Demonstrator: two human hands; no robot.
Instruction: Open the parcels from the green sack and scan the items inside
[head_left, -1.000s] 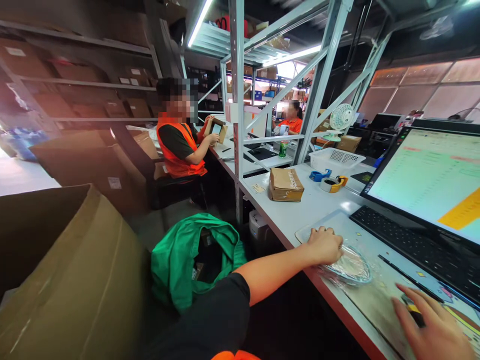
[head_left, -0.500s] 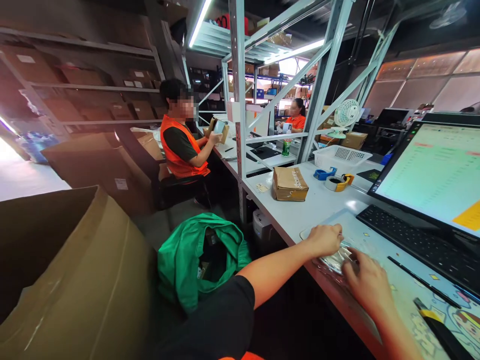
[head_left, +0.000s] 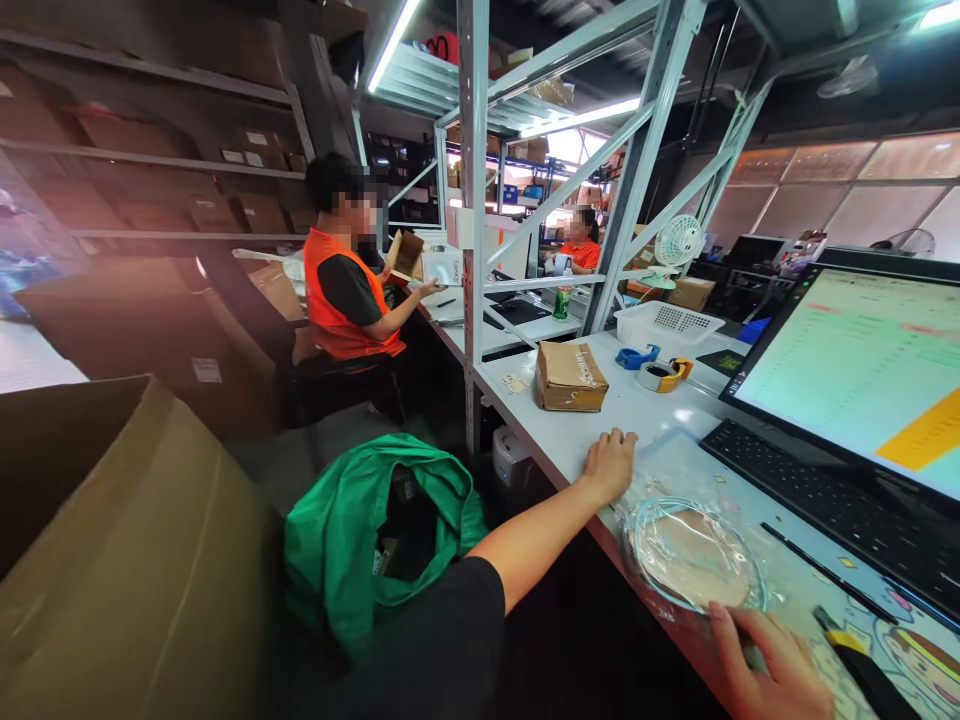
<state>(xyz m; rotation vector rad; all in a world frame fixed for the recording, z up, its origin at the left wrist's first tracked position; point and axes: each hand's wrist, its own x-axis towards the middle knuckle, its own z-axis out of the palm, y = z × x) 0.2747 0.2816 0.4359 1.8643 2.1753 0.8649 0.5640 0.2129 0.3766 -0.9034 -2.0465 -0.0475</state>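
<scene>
A clear plastic bag holding a coiled cable [head_left: 690,555] lies on the desk mat [head_left: 795,580] in front of the keyboard [head_left: 832,505]. My left hand [head_left: 611,462] rests flat on the table edge, fingers spread, touching the bag's left corner. My right hand [head_left: 772,665] lies at the bag's near edge, fingers pressing down on the plastic, near a black and yellow cutter [head_left: 862,670].
A monitor [head_left: 862,370] stands at right. A small cardboard box [head_left: 570,377], tape dispensers [head_left: 660,372] and a white basket [head_left: 667,325] sit further along the table. A green bag [head_left: 375,530] and a large carton [head_left: 127,560] stand on the floor left. Two people in orange vests work behind.
My right hand has pulled back toward me to the bag's near edge. My left hand slid left off the bag, which now lies spread flat with the coil showing.
</scene>
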